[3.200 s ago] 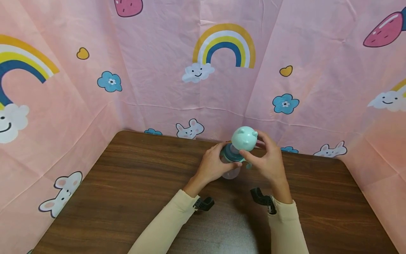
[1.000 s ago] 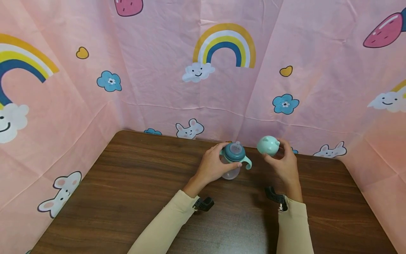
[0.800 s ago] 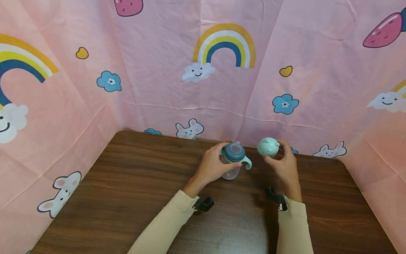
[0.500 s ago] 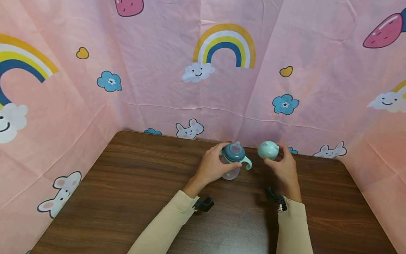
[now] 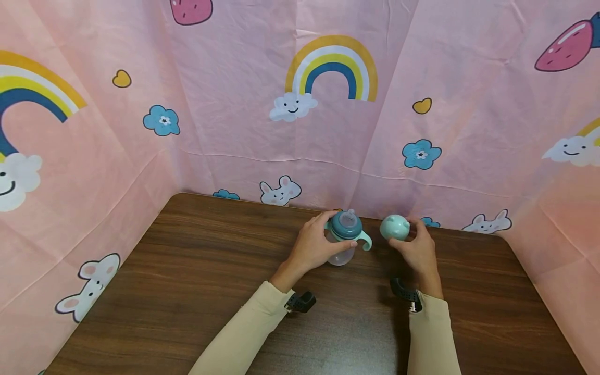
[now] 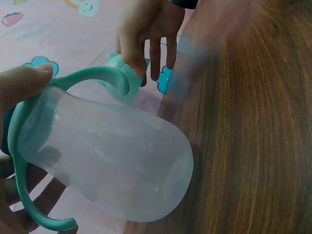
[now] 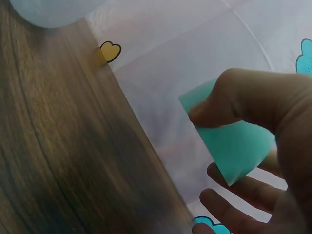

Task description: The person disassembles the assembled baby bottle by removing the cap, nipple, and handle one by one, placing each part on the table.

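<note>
A baby bottle (image 5: 347, 225) with a teal collar, a clear nipple and mint handles stands upright near the table's back edge. My left hand (image 5: 311, 243) grips it around the collar, thumb in front. In the left wrist view, the bottle's clear body (image 6: 117, 156) looks empty. To its right, my right hand (image 5: 419, 252) holds a mint domed cap (image 5: 395, 227) with small ears, pinched between thumb and fingers. The right wrist view shows the cap (image 7: 234, 146) with its rim toward the table and a gap beneath it.
The brown wooden table (image 5: 211, 281) spreads out in front and to both sides. A pink printed cloth (image 5: 328, 135) hangs close behind its back edge and along the sides. Each wrist carries a black camera mount (image 5: 301, 301).
The cap was over the nipple; my right hand has taken it off to the right and, over the last second, lowered it toward the table. My left hand and the bottle stay put.
</note>
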{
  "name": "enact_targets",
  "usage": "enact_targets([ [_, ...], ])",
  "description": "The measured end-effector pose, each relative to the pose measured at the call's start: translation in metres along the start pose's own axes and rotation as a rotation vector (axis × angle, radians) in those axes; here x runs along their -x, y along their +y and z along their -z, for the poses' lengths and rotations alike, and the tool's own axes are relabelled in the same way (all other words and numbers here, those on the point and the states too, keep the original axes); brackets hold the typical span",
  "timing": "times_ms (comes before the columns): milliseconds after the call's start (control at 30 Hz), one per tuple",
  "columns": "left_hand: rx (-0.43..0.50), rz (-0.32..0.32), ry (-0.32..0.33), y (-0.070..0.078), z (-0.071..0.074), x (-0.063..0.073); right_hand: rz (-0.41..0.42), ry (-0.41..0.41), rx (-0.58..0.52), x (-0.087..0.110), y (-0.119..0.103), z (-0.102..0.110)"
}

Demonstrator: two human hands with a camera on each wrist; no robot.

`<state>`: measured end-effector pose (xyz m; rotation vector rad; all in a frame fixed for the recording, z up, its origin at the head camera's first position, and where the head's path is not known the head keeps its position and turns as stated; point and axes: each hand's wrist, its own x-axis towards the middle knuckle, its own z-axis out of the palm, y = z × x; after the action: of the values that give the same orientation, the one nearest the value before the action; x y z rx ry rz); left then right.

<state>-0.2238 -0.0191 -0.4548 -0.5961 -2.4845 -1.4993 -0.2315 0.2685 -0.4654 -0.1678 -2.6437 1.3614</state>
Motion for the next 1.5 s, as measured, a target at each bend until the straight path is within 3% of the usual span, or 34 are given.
enact_targets([
  [767, -0.004, 0.0, 0.005, 0.0004, 0.0008, 0.0009, -0.086, -0.032, 0.066, -0.0009, 0.0039, -0.0072],
  [1500, -0.001, 0.024, -0.002, 0.0002, 0.0003, -0.0002, -0.09, -0.042, 0.147, -0.0015, 0.006, -0.0092],
])
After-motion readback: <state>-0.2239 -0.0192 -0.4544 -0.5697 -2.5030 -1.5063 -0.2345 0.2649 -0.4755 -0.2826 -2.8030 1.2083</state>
